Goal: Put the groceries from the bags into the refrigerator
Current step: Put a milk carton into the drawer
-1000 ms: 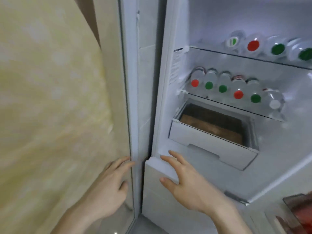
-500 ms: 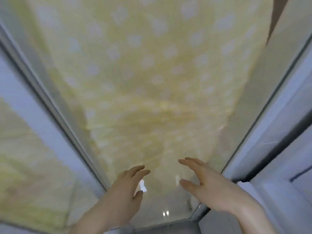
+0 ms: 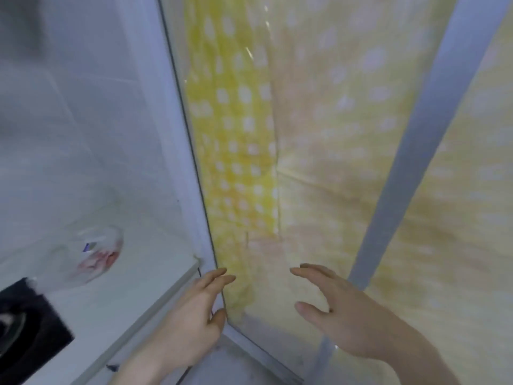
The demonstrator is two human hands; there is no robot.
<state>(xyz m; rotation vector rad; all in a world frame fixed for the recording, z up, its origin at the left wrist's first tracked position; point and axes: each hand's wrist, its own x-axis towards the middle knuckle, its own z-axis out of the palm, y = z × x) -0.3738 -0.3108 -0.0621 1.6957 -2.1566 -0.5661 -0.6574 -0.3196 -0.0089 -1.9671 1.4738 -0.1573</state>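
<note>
- Head view: a glossy panel (image 3: 319,162) patterned in yellow with white dots fills the middle and right of the frame; it serves as the landmark here.
- A pale grey-blue frame strip (image 3: 177,134) runs down the panel's left edge, and a second pale strip (image 3: 410,168) crosses the panel diagonally on its right part.
- The left hand (image 3: 191,315) is at the panel's lower left corner. Its fingers are nearly straight and relaxed, fingertips lying over the panel's left edge, thumb beside the corner. It holds nothing.
- The right hand (image 3: 341,315) is in front of the panel's lower middle, fingers spread and slightly bent, thumb apart. It grips nothing; whether the fingertips touch the panel cannot be told.
- Left of the panel lies a white counter (image 3: 91,295) below a white tiled wall (image 3: 83,107).
- On the counter, well left of the panel, sits a clear plastic bag (image 3: 91,257). Something pink and red shows through it, with a small blue-purple mark; the blur hides what it is.
- At the far lower left, farthest from the panel, is a dark block (image 3: 30,329) with a round glassy shape on it; it is too blurred to identify.
- The refrigerator's interior is out of view, so the bag is the only grocery item visible.
- Below the panel's bottom corner a strip of grey floor (image 3: 222,365) shows between the forearms.
</note>
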